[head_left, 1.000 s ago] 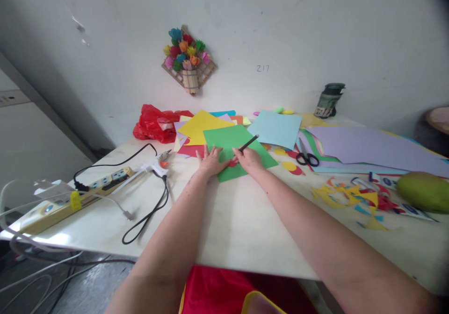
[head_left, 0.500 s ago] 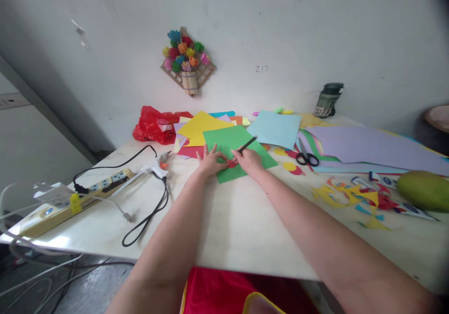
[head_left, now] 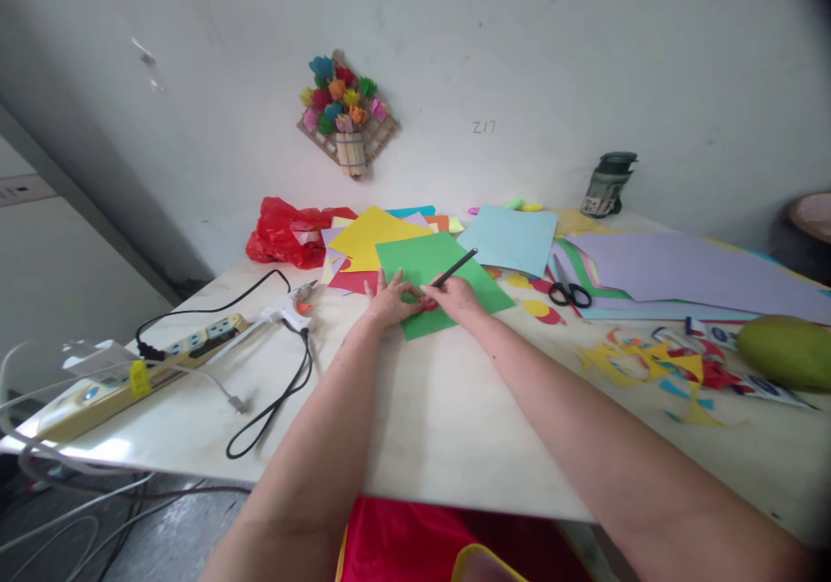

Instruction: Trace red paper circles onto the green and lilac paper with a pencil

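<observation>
A green paper sheet [head_left: 415, 257] lies at a slant on the table before me, with a small red paper piece [head_left: 429, 305] on it, partly covered by my fingers. My left hand [head_left: 391, 298] rests on the sheet's left part with fingers spread, thumb and forefinger pressing at the red piece's edge. Closed around a black pencil [head_left: 460, 267], my right hand [head_left: 458, 296] is over the sheet, its fingertips by the red piece. The pencil slopes up to the right; its tip is hidden behind the fingers.
To the left are a glue gun [head_left: 286, 309] and power strip [head_left: 188, 344] with cords. Behind lie yellow paper [head_left: 376, 231], light-blue paper [head_left: 510, 240] and a red bag [head_left: 286, 231]. On the right are scissors [head_left: 570, 294], paper scraps [head_left: 649, 361], a green mango-like fruit [head_left: 785, 352] and a bottle [head_left: 608, 185].
My right hand and the pencil have shifted slightly left over the red piece, covering more of it. My left hand stays in place.
</observation>
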Motion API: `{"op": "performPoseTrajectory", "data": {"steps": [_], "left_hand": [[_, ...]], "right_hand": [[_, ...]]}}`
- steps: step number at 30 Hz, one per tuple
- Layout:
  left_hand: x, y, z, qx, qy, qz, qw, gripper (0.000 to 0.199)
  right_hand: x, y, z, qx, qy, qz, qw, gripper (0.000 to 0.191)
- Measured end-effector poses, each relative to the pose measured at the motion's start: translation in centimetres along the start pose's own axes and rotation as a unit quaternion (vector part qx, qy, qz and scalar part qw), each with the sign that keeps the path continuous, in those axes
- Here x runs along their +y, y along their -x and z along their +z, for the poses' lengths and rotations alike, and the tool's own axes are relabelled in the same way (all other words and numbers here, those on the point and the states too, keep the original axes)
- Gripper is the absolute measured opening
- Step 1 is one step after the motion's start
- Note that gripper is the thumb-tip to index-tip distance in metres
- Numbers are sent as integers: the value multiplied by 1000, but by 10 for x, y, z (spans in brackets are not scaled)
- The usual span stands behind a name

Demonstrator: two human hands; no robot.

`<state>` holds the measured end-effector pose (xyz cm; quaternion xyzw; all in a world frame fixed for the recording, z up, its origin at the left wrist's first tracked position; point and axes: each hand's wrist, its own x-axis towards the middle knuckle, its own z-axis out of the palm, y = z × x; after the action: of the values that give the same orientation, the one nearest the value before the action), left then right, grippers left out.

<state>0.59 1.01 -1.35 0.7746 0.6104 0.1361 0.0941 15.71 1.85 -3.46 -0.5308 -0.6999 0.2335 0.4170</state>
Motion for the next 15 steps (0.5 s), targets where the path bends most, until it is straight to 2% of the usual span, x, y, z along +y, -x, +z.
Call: {"op": "performPoseTrajectory", "data": {"steps": [4, 8, 15], "left_hand": [[-3, 1, -7, -42, 8, 6, 999, 33], [-8, 1, -13, -83, 15, 23, 996, 40], [-15, 0, -15, -108, 8, 48, 993, 54]], "right_hand": [[-3, 2, -2, -1, 25, 6, 1000, 29], [-7, 6, -3, 9, 61, -7, 998, 29], [-13, 9, -3, -6, 118, -23, 993, 37]]}}
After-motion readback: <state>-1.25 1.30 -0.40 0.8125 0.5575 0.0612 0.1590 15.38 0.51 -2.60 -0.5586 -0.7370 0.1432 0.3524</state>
